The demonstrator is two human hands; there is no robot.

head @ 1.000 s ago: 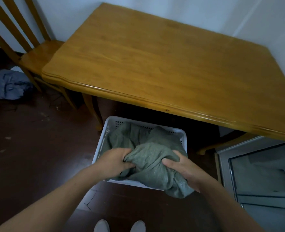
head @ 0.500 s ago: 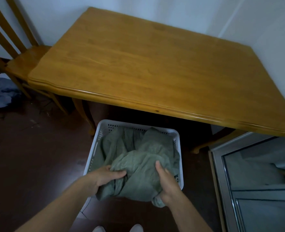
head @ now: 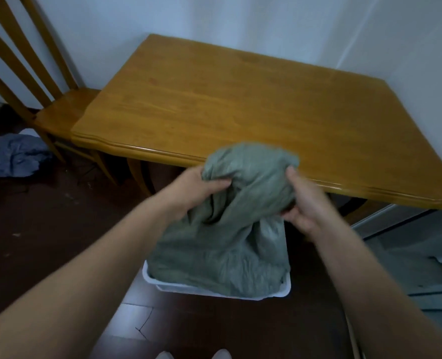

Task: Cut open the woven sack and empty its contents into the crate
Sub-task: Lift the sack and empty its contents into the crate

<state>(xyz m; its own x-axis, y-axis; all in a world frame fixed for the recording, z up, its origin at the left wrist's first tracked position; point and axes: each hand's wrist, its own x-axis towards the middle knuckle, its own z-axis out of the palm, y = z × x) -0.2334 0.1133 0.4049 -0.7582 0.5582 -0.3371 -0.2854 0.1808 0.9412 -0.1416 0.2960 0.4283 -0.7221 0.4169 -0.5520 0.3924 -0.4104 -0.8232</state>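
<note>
The fingers point(head: 216, 183) of the left hand point(head: 196, 189) are curled into the upper left folds of the grey-green woven sack point(head: 240, 234) and grip a bunch of it. The right hand point(head: 304, 207) grips the upper right side, with the thumb up over the cloth and the other fingers curled in below it. Between the two hands the top of the sack is gathered into a rounded lump, held in front of the near edge of the bench point(head: 240, 104). The rest of the sack hangs down slack and spreads over the white crate point(head: 286, 291), hiding its inside. Only the near rim and near corners of the crate show, so what lies in it cannot be told. The crate stands on the dark wooden floor point(head: 46, 229) just on the near side of the bench. Both bare forearms reach in from the near corners, and the tips of two pale shoes point(head: 222, 354) show at the near edge. A wooden chair point(head: 59, 115) is tucked against the left end of the bench. A crumpled blue cloth point(head: 15, 156) lies on the floor left of the chair. At the right stands a pale framed panel point(head: 409, 255), and white walls point(head: 266, 22) close the far side.
</note>
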